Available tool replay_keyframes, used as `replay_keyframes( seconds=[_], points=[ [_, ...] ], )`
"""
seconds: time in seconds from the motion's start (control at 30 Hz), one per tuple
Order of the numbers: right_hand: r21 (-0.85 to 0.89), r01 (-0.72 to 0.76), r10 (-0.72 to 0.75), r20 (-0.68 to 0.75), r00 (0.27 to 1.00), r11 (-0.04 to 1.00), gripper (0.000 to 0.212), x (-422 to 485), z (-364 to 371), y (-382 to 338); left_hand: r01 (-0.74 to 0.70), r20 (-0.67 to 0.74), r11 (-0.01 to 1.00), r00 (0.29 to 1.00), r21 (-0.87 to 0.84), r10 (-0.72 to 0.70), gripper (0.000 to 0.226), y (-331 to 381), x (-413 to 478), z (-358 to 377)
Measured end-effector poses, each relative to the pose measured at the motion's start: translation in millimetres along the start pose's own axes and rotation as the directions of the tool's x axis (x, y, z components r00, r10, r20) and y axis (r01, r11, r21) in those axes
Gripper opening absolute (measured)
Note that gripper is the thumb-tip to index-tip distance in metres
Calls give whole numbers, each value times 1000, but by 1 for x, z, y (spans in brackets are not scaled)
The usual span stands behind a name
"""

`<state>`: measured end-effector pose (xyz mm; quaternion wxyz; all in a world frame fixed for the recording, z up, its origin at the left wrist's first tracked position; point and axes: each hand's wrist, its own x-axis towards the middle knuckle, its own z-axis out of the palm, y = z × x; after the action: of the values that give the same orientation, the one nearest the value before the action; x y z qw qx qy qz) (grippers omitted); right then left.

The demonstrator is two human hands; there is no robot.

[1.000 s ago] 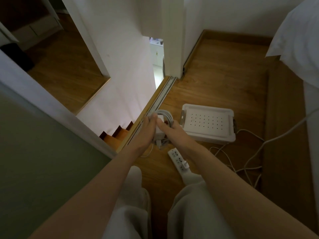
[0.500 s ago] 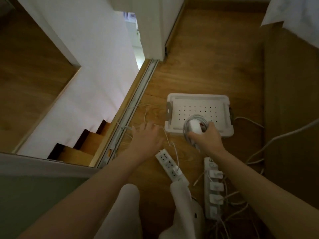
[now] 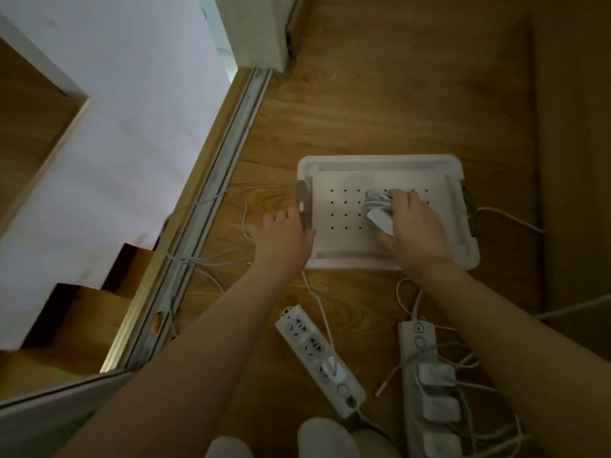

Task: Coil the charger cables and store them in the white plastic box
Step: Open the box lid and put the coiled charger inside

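The white plastic box lies on the wooden floor, its bottom dotted with small holes. My right hand is inside the box and grips a coiled white charger cable with its adapter. Just left of the box, my left hand hovers with fingers spread and holds nothing. Loose white cables trail over the floor to the left of that hand, toward the door track.
Two white power strips lie near my knees, the right one with several plugged adapters and tangled cables. A metal sliding-door track runs diagonally on the left, with stairs dropping beyond it. A wooden bed side stands on the right.
My right hand carried the coiled charger from in front of me into the box. My left hand let go of it and moved to the box's left side. My view tilted down.
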<state>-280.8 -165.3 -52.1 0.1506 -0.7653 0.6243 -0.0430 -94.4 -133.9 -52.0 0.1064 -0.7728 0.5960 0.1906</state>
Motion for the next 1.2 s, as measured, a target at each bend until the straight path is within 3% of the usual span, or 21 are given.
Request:
replay_keyframes(
  seconds=[0.17, 0.3, 0.43, 0.57, 0.63, 0.7, 0.77, 0.87, 0.93, 1.03, 1.1, 1.2],
  points=[
    [-206, 88, -99, -44, 994, 975, 45, -6, 31, 6, 22, -69, 994, 998, 109, -14, 59, 12, 29, 21],
    [-189, 83, -108, -125, 986, 978, 50, -10, 42, 9, -6, -110, 969, 993, 246, 34, 59, 13, 36, 24],
    [-71, 89, -99, -151, 984, 993, 59, -12, 40, 14, -43, -96, 932, 992, 361, 83, 73, 13, 40, 26],
    [-9, 68, -69, -122, 990, 998, 55, -12, 39, 20, -12, -52, 974, 998, 226, 24, 30, -2, 41, 33],
    [-8, 63, -64, -107, 992, 998, 54, -13, 40, 22, -10, -61, 993, 998, 116, 17, 22, -7, 39, 36],
    [1, 55, -55, -90, 994, 998, 56, -13, 39, 23, 50, -45, 999, 998, -20, -51, 32, -6, 37, 34],
    [51, 20, -17, -61, 998, 999, 59, -11, 34, 21, 93, -45, 995, 994, -45, -95, 55, 1, 33, 27],
    [205, -22, 33, -52, 998, 979, 62, -7, 21, 22, -86, -244, 996, 966, 24, 90, 64, 21, 21, 21],
    [276, -53, 82, -96, 992, 960, 64, -7, 9, 31, -291, -258, 957, 924, 11, 284, 54, 40, 12, 20],
    [402, -196, 294, -198, 935, 895, 61, -2, -11, 61, -475, -78, 880, 878, -6, 473, 52, 70, 1, 25],
    [489, -308, 453, -211, 866, 816, 59, 1, -23, 85, -500, 78, 865, 865, 47, 495, 62, 87, -3, 30],
    [525, -481, 599, -69, 798, 702, 66, 7, -26, 108, -487, 152, 858, 872, 163, 466, 69, 95, -2, 36]
  ],
)
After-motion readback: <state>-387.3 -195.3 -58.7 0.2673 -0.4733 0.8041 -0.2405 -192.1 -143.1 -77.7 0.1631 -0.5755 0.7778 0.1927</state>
